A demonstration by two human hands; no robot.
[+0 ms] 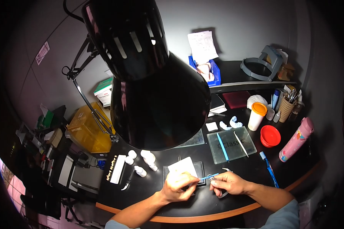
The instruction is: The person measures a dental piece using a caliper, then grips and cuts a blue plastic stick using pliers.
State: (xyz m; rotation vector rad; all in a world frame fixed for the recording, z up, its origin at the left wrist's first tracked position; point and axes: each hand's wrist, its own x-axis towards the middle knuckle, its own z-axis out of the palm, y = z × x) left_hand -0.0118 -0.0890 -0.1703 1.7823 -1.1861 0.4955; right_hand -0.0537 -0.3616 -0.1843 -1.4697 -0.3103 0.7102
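Observation:
My left hand is closed in a pinch on a thin blue stick, which points right toward my other hand. Opposite it, my right hand has its fingers closed around a small metal instrument; a curved end sticks out above the fingers. A small ring-like shape shows at the fingertips, too small to name, and the stick's far end lies against or just in front of it. Under and behind my left hand is a white pad on a dark tray.
A black lamp hangs low over the desk. Small white bottles stand left. A glass slab bears a blue and a white tool. Right are a red bowl, an orange-lidded cup, a pink bottle and a blue toothbrush.

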